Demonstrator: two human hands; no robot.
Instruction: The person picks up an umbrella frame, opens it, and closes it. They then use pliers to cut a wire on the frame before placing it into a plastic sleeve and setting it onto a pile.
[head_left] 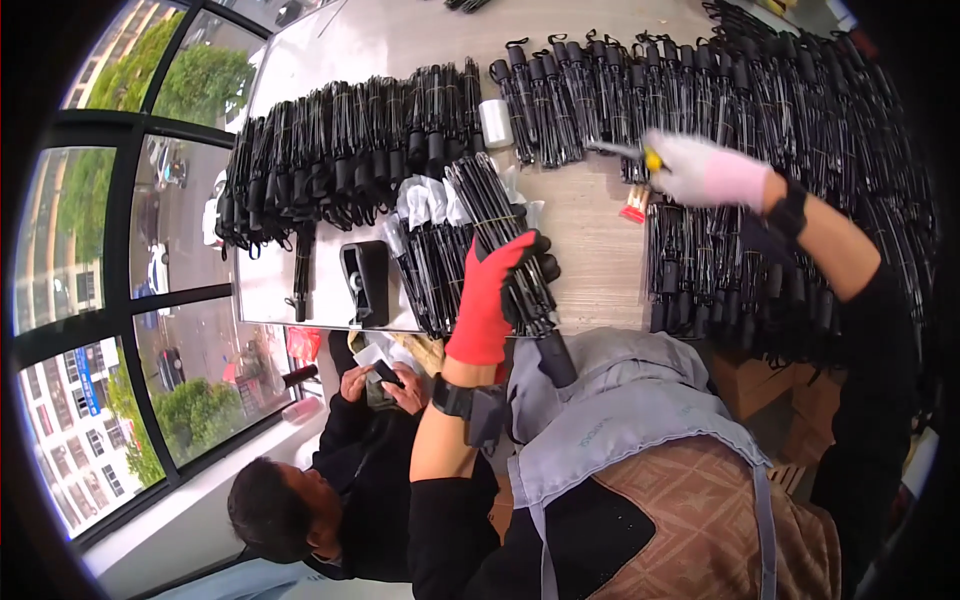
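Note:
My left hand (490,295), in a red glove with black fingers, is closed round a black folding umbrella frame (485,195). The frame leans over the table's near edge, its dark handle (553,358) hanging toward my apron. Under and left of it lie more umbrella frames (425,270), some with clear plastic on their ends. Over the table to the right, my right hand (695,168) wears a white and pink glove. Its fingers are closed on a small yellow-handled tool (653,160) with a thin pale blade pointing left; blur hides its exact kind.
Bundled umbrella frames (330,160) form a row at the left, with larger stacks (720,110) at the right. A white roll (495,123), a black tape dispenser (365,283) and a red packet (634,207) lie on the table (590,260). Another person (320,500) sits at the lower left, beside windows.

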